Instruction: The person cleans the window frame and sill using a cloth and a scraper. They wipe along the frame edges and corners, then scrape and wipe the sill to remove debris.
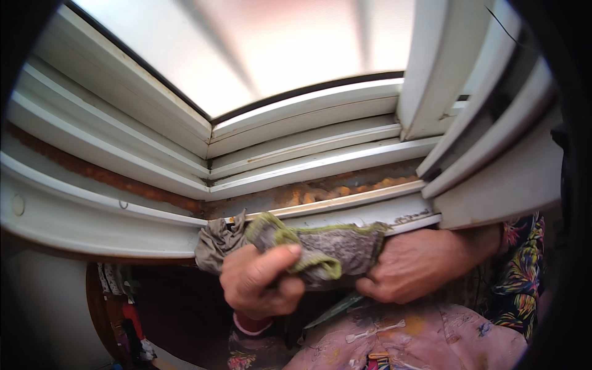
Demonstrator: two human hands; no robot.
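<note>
A worn grey cloth with green edging (342, 249) is stretched between my two hands, in front of the lower window frame. My left hand (261, 280) grips its bunched left end, with the thumb on top and the fingers curled. On the right, my right hand (416, 266) is closed at the cloth's other end; its fingertips are hidden. A second, crumpled grey-brown cloth (217, 245) hangs over the frame's edge beside my left hand. Just behind the cloths runs the white frame's front ledge (333, 219), with dark dirt specks (411, 215) near its right end.
Orange-brown foam-like residue (342, 192) lines the channel behind the ledge. Frosted glass (277, 51) fills the window above. White frame rails (106, 143) meet at a corner. A greenish translucent strip (335, 311) lies below my hands, above stained pink fabric (416, 328).
</note>
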